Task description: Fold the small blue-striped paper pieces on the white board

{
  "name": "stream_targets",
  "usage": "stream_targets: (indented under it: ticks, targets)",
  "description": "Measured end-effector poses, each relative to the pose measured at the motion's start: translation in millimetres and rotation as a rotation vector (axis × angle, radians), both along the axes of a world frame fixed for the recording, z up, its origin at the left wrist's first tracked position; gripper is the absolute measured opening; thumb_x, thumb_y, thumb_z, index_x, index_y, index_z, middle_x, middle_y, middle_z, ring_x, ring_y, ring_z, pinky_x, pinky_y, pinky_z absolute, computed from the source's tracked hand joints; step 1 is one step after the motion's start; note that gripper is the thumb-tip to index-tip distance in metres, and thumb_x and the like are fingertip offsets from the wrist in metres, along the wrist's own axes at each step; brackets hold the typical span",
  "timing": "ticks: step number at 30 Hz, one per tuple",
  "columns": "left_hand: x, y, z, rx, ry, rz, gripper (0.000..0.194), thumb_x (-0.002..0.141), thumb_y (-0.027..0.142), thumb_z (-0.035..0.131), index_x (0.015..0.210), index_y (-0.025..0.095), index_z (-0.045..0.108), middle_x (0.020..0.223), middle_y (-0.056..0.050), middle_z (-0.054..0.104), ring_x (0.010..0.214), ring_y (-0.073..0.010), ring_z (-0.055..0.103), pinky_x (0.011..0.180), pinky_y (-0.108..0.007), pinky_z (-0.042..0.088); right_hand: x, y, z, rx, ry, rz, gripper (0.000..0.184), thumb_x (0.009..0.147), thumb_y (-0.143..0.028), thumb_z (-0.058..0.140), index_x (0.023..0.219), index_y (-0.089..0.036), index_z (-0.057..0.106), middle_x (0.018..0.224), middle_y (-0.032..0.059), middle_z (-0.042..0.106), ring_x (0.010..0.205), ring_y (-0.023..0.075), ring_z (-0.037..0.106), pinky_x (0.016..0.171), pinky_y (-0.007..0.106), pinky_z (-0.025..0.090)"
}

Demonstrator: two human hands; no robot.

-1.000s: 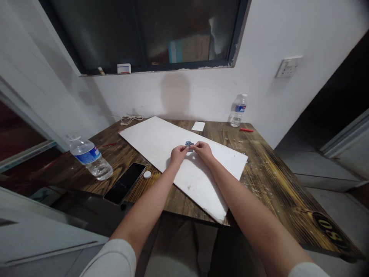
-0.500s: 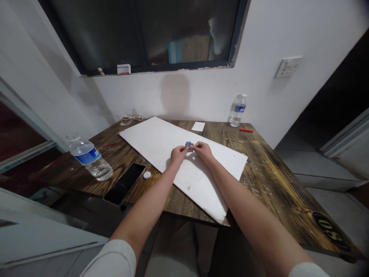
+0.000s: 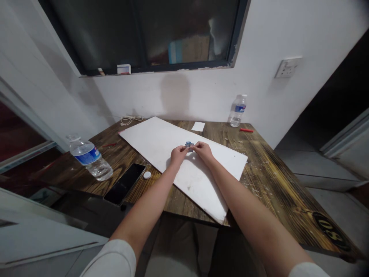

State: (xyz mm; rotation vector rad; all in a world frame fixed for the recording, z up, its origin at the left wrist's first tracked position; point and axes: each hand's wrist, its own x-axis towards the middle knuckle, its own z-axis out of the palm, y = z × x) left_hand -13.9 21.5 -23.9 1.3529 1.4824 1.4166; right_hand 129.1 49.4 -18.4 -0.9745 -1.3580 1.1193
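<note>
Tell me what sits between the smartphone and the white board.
A small white disc lies between smartphone and board, in the head view.

The small blue object (image 3: 189,144) between the left hand (image 3: 178,154) and right hand (image 3: 203,151) is too small to identify, and they partly hide it. Shapes behind the dark window glass (image 3: 144,34) are blurred.

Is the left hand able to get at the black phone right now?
Probably yes: from the left hand, the way to the phone crosses only the white board and wood, past a small white disc. It would first have to leave the small blue piece.
</note>
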Motion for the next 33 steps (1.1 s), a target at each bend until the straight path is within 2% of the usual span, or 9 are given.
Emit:
stream_targets:
  ticks: [10,22,33]
  targets:
    - [0.2,-0.4,0.0,0.008,-0.005,0.001,0.029,0.068,0.045,0.070,0.071,0.017,0.068,0.069,-0.003,0.068,0.066,-0.0159,0.059,0.060,-0.025,0.040,-0.6,3.0,-3.6,0.009,0.013,0.006,0.040,0.052,-0.051,0.080,0.057,-0.019,0.056,0.054,-0.0034,0.053,0.052,0.0096,0.041,0.054,0.027,0.031]
    - [-0.7,0.5,-1.5,0.011,-0.005,-0.002,0.030,0.068,0.046,0.070,0.073,0.017,0.070,0.067,-0.003,0.067,0.068,-0.0163,0.060,0.059,-0.024,0.041,-0.5,-0.5,1.4,-0.007,0.036,0.009,0.041,0.050,-0.050,0.081,0.056,-0.019,0.056,0.053,-0.0039,0.052,0.053,0.0095,0.040,0.055,0.027,0.031]
    - [-0.2,-0.1,0.7,0.011,0.023,-0.003,0.031,0.067,0.047,0.069,0.070,0.017,0.066,0.065,-0.001,0.065,0.061,-0.0134,0.054,0.057,-0.025,0.036,-0.4,2.0,-1.7,0.000,0.008,0.000,0.044,0.048,-0.054,0.082,0.057,-0.019,0.057,0.054,-0.0026,0.055,0.053,0.0100,0.041,0.055,0.027,0.031]
